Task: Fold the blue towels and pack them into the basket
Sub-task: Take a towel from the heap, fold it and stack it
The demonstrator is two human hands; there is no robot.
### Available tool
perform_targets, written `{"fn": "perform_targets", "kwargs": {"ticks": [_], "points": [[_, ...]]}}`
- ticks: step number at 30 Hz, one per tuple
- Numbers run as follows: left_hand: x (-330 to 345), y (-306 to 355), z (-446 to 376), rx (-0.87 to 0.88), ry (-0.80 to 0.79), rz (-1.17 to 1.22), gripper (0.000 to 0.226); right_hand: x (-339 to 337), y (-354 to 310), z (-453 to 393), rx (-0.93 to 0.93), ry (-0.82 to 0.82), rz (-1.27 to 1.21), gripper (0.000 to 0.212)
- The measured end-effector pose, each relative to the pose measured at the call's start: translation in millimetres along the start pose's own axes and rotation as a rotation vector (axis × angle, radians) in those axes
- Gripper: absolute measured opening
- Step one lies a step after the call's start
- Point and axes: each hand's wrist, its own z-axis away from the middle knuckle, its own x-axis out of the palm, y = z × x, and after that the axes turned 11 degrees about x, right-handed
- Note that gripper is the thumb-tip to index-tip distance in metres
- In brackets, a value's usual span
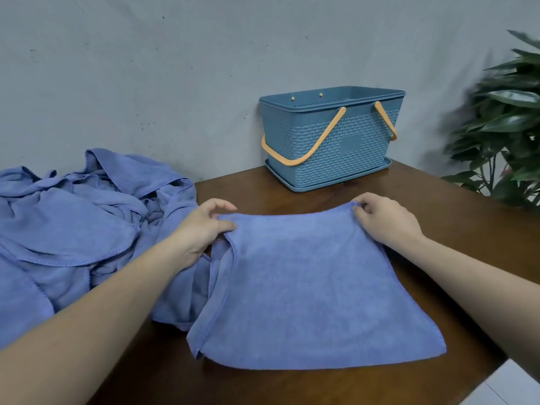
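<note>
1. Both hands pinch the far edge of the towel: the left hand at the far left corner, the right hand at the far right corner, fingers curled onto the cloth.
2. That towel lies on the surface, already doubled by the look of the layered hem on its left side, near the person and between the two arms.
3. To fold well, I judge the next move is to keep both corners level and carry the far edge to the near edge so the hems meet.
4. First tidy the left side: a loose flap shows under the top layer and overlaps the pile of unfolded towels on the left; pull it clear so no second towel drags along.
5. Smooth the cloth flat after the fold; soft pile like this should crease easily but slides out of square.
6. At the far side, well apart from the towel, stands the basket, handles down; no towel shows inside.
</note>
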Motion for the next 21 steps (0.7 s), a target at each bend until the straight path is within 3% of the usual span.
{"fn": "perform_targets", "kwargs": {"ticks": [3,8,12,17,21], "points": [[-6,-10,-1,0.027,0.019,-0.103,0.023,2,-1,1,-0.024,0.036,-0.016,0.013],[-10,-13,-9,-0.028,0.115,0.037,0.021,3,1,0,-0.028,0.027,-0.059,0.015],[-13,-15,-13,0.01,0.15,-0.061,0.019,3,-2,1,-0.018,0.019,-0.017,0.017],[-13,-10,2,0.044,0.16,-0.083,0.013,0,0,7,0.006,-0.056,-0.107,0.042],[-10,1,46,0.079,0.136,-0.136,0.03,-7,7,27,-0.039,-0.113,-0.327,0.056]]}}
